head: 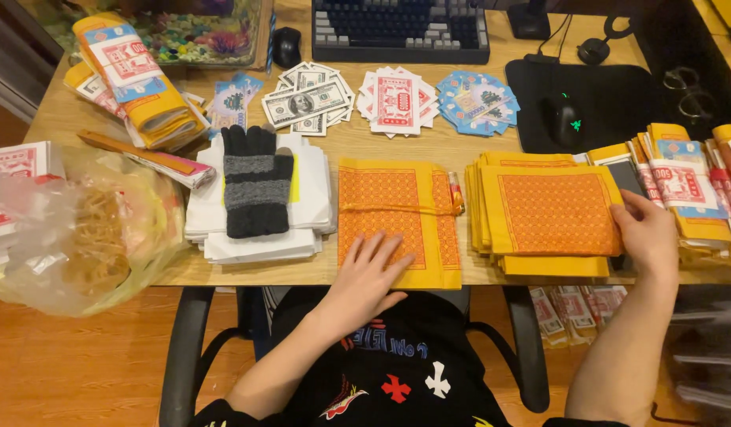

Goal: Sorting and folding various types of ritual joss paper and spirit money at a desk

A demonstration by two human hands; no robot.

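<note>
Orange paper bundle [398,221] lies under the flat, open left hand [371,269]; the right hand [648,233] grips the edge of the paper stack [549,217]

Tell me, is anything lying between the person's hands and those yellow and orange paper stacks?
Nothing visible does. The left hand lies flat on the folded orange bundle, and the right hand touches the right edge of the yellow paper stack. The knitted glove lies apart, on white sheets.

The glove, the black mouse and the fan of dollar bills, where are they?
Glove [257,182], head view, on its grey striped middle.
Black mouse [562,120], head view, on its back.
Fan of dollar bills [306,101], head view, on the top bill.
</note>
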